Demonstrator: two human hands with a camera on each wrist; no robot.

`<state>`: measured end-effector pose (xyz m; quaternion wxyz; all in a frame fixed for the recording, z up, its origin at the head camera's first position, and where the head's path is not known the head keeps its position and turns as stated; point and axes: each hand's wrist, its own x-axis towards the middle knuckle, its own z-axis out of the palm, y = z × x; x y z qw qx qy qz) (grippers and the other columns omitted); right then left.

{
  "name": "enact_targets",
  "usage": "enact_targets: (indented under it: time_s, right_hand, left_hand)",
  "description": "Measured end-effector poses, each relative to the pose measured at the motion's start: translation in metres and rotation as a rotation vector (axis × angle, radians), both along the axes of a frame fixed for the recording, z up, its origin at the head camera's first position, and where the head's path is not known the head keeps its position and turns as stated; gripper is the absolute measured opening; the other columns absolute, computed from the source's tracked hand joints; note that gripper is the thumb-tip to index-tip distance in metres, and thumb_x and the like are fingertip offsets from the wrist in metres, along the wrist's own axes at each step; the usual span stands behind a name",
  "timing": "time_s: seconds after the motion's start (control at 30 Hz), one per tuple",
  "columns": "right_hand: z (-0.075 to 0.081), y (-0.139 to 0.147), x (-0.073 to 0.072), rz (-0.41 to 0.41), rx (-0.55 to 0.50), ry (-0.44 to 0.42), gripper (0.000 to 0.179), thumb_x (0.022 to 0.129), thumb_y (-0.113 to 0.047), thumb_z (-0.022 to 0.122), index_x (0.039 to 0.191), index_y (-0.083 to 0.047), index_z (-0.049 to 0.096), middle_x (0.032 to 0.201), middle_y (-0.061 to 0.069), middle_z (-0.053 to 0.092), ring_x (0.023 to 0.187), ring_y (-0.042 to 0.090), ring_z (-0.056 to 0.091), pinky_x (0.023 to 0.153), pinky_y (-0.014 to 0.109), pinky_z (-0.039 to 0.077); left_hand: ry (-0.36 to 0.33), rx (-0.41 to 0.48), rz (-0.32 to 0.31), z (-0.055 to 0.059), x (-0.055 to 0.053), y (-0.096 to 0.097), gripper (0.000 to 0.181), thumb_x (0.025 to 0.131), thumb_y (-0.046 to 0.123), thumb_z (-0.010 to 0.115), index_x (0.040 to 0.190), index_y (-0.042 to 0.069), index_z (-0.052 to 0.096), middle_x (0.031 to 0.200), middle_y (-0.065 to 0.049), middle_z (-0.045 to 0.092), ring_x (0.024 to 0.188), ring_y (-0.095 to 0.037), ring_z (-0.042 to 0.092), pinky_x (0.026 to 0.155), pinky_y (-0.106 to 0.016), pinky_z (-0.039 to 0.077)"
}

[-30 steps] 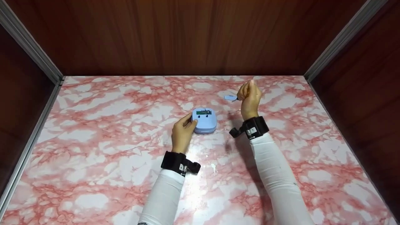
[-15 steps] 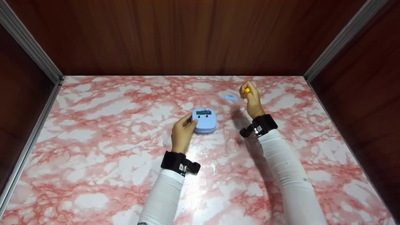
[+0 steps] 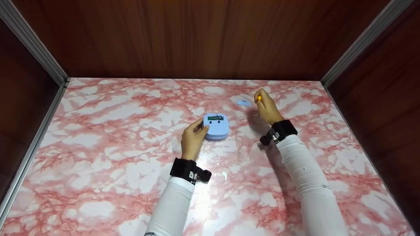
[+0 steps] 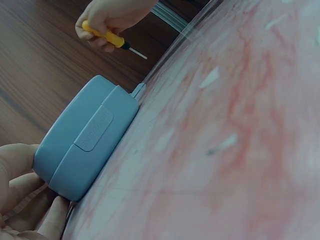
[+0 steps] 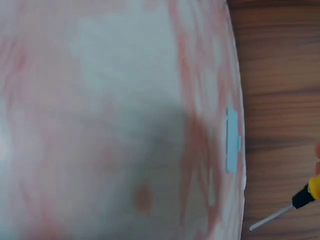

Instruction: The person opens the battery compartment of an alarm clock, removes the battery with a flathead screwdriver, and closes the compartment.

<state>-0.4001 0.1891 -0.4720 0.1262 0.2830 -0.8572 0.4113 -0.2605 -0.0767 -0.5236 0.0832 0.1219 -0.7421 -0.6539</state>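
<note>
In the head view my left hand [image 3: 193, 139] holds a light blue rounded-square device [image 3: 216, 130] by its left side, thumb on the upper face. An uncovered battery compartment [image 3: 215, 118] shows a dark green interior near its far edge, with two dark holes below. My right hand [image 3: 268, 108] grips a yellow-handled screwdriver [image 4: 106, 35] above the table, to the right of the device; its metal shaft points away from the palm in the left wrist view. Just left of that hand, a small light blue cover [image 3: 243, 103] lies on the table.
The pink-and-white marbled tabletop [image 3: 98, 147] is bounded by a brown wood-grain back wall [image 3: 197, 39] and side panels, with metal strips [image 3: 36, 42] at the corners. A black camera band [image 3: 284, 129] sits on each wrist.
My right hand has turned over and shifted slightly right, so the screwdriver's yellow handle end now shows instead of its tip. My left hand still holds the device in place.
</note>
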Motion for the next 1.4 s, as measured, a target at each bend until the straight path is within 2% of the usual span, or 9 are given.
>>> enact_targets:
  time_s: [0.13,0.23,0.33,0.4,0.5,0.7,0.93,1.13,1.4]
  right_hand:
    - [-0.005,0.004,-0.005,0.048,0.146,0.013,0.013,0.087,0.011,0.041,0.091,-0.001,0.045,0.089,0.012,0.045,0.085,0.025,0.044,0.076,0.035,0.034]
    - [-0.008,0.008,-0.008,0.068,0.294,0.036,0.011,0.087,0.009,0.044,0.093,-0.001,0.045,0.087,0.013,0.046,0.085,0.029,0.044,0.077,0.04,0.036]
    - [-0.01,0.011,-0.01,0.071,0.404,0.018,0.008,0.091,0.004,0.046,0.096,-0.002,0.046,0.086,0.013,0.046,0.084,0.031,0.044,0.076,0.043,0.037]
    - [-0.011,0.013,-0.011,0.074,0.439,-0.01,0.007,0.092,0.002,0.046,0.099,-0.001,0.046,0.088,0.013,0.047,0.086,0.032,0.045,0.077,0.043,0.038]
    - [-0.012,0.015,-0.013,0.086,0.468,-0.04,0.009,0.093,0.001,0.047,0.102,0.0,0.046,0.093,0.015,0.048,0.09,0.033,0.046,0.08,0.045,0.04]
    - [-0.014,0.014,-0.014,0.101,0.518,-0.034,0.013,0.093,0.0,0.05,0.105,-0.001,0.046,0.098,0.017,0.05,0.096,0.035,0.048,0.085,0.048,0.041]
    - [-0.015,0.011,-0.012,0.098,0.53,-0.089,0.017,0.094,-0.004,0.057,0.109,-0.008,0.049,0.105,0.011,0.047,0.104,0.03,0.045,0.09,0.045,0.043]
    - [-0.016,0.011,-0.014,0.109,0.54,-0.069,0.022,0.093,-0.003,0.061,0.113,-0.008,0.054,0.108,0.011,0.05,0.107,0.03,0.047,0.092,0.045,0.045]
    - [-0.018,0.009,-0.019,0.167,0.537,-0.034,0.024,0.09,-0.001,0.065,0.112,-0.004,0.058,0.106,0.014,0.059,0.105,0.031,0.055,0.093,0.045,0.048]
  left_hand:
    - [-0.013,-0.021,0.006,0.001,-0.001,0.0,0.045,0.088,0.036,0.07,0.131,0.023,0.062,0.124,-0.001,0.064,0.108,-0.008,0.063,0.092,-0.024,0.05]
    - [-0.016,-0.032,0.011,0.0,-0.001,0.0,0.045,0.088,0.036,0.07,0.13,0.024,0.062,0.125,-0.001,0.064,0.108,-0.009,0.063,0.092,-0.024,0.05]
    - [-0.016,-0.025,0.01,0.0,-0.001,0.0,0.046,0.088,0.036,0.071,0.131,0.022,0.062,0.126,-0.002,0.063,0.109,-0.009,0.062,0.092,-0.023,0.05]
    - [-0.016,-0.02,0.011,-0.001,-0.001,0.0,0.046,0.088,0.036,0.071,0.131,0.022,0.062,0.126,-0.002,0.063,0.109,-0.009,0.062,0.092,-0.023,0.05]
    - [-0.016,-0.024,0.013,-0.001,-0.001,0.001,0.046,0.087,0.036,0.071,0.13,0.023,0.063,0.125,-0.002,0.064,0.108,-0.009,0.063,0.092,-0.023,0.05]
    - [-0.004,-0.036,-0.001,-0.001,0.0,0.0,0.046,0.088,0.038,0.07,0.131,0.023,0.062,0.125,-0.001,0.064,0.108,-0.008,0.062,0.092,-0.024,0.05]
    - [0.0,-0.049,0.0,0.0,0.001,0.0,0.047,0.089,0.038,0.069,0.132,0.022,0.061,0.127,-0.001,0.063,0.109,-0.008,0.062,0.092,-0.023,0.05]
    - [-0.004,-0.047,0.001,0.001,0.0,0.0,0.046,0.088,0.037,0.07,0.131,0.021,0.062,0.127,-0.002,0.063,0.109,-0.008,0.062,0.091,-0.021,0.05]
    - [-0.006,-0.051,0.007,0.001,0.002,-0.001,0.045,0.088,0.037,0.07,0.131,0.023,0.062,0.125,-0.001,0.064,0.108,-0.008,0.062,0.092,-0.023,0.05]
